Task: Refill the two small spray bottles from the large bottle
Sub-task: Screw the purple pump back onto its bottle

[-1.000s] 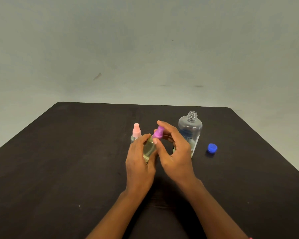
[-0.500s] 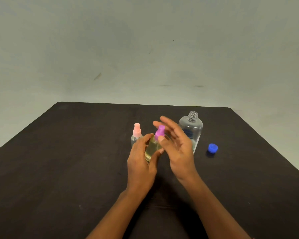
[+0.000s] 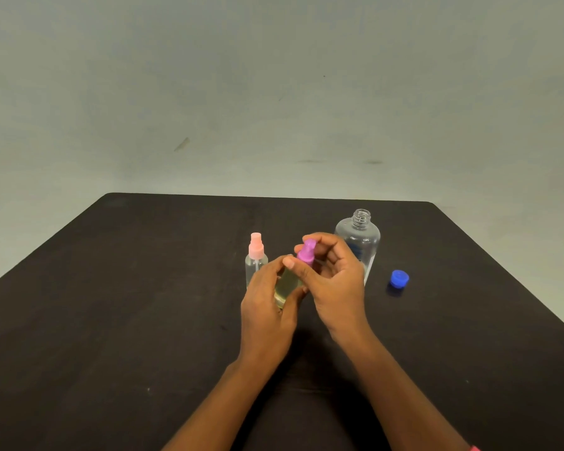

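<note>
The large bottle (image 3: 358, 236) stands uncapped on the tabletop (image 3: 111, 320). Just left of it, the right hand (image 3: 336, 284), splayed open half a second ago, has closed again, and its thumb and fingers pinch the purple cap (image 3: 306, 252). The left hand (image 3: 264, 307) wraps the purple bottle (image 3: 285, 284), which holds yellowish liquid. I'd say that is another tightening turn, so the refilling is nearly done. The pink bottle (image 3: 256, 258) stands farther left, and the blue cap (image 3: 399, 278) lies to the right.

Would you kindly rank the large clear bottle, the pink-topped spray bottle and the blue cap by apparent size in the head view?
1. large clear bottle
2. pink-topped spray bottle
3. blue cap
Similar depth, so the order is safe.
</note>
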